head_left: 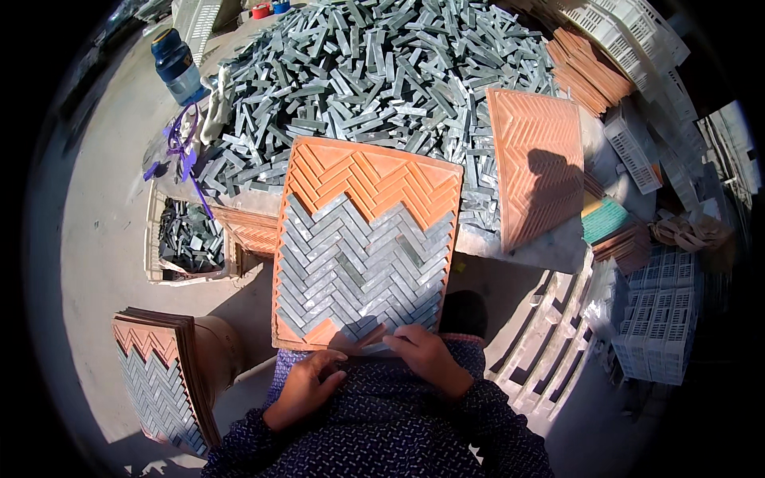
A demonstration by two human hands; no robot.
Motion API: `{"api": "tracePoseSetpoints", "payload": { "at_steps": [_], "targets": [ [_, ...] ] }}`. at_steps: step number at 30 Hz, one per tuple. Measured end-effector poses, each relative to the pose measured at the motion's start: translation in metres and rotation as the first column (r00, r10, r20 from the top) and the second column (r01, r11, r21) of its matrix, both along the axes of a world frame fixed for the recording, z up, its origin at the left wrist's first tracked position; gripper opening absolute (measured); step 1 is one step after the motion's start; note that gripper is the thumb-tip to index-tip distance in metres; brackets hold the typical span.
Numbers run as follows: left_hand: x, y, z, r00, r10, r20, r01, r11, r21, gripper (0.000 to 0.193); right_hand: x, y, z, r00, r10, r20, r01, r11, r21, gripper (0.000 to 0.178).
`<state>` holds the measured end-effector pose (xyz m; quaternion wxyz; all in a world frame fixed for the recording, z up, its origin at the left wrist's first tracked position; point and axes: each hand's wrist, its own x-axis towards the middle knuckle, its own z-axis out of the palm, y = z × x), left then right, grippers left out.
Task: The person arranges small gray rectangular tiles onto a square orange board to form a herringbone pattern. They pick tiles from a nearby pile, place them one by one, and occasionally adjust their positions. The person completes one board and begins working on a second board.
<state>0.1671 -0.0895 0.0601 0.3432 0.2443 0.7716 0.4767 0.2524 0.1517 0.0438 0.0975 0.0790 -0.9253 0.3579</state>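
Observation:
An orange herringbone-grooved tray [374,171] leans across my lap, its far end against the loaded table. Grey stone strips [362,263] fill the grooves in its middle, while orange grooves show at the far end and in patches along the near edge. At that near edge my right hand [430,360] is closed in a pinch, with a small pale stone strip [374,348] at its fingertips. My left hand [307,388] lies by the near left corner, thumb and fingers apart, holding nothing that I can see.
A big heap of loose stone strips [358,72] covers the table. Another grooved tray [538,167] stands at its right. Filled trays [155,382] stack at lower left, below a bin of dark pieces [191,235]. A bottle [177,68], white crates [657,319] and a slatted pallet [542,334] surround me.

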Motion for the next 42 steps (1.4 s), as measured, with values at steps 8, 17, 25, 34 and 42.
{"api": "tracePoseSetpoints", "payload": {
  "at_steps": [8, 17, 25, 34, 42],
  "targets": [
    [0.008, 0.002, 0.001, 0.996, -0.015, -0.084, 0.009, 0.997, -0.071, 0.023, -0.018, 0.01, -0.019, 0.996, 0.063, -0.068, -0.059, 0.997, 0.054, 0.026],
    [0.011, 0.011, 0.0, 0.993, -0.063, -0.098, 0.055, 0.995, -0.08, 0.022, -0.018, 0.004, -0.028, 0.997, 0.042, -0.063, -0.04, 0.998, 0.038, 0.021],
    [0.012, 0.018, -0.015, 0.931, -0.079, -0.355, 0.095, 0.995, 0.027, 0.017, -0.021, -0.001, -0.032, 0.992, 0.125, -0.034, -0.125, 0.992, 0.005, 0.013],
    [0.012, 0.021, -0.026, 0.915, -0.105, -0.389, 0.14, 0.988, 0.064, 0.013, -0.063, 0.097, -0.002, 0.886, -0.41, -0.219, 0.409, 0.911, -0.052, 0.011],
    [0.01, 0.025, -0.022, 0.956, -0.041, -0.291, 0.078, 0.99, 0.116, 0.012, -0.069, 0.145, -0.003, 0.724, -0.678, -0.123, 0.629, 0.577, 0.52, 0.027]
  ]
}}
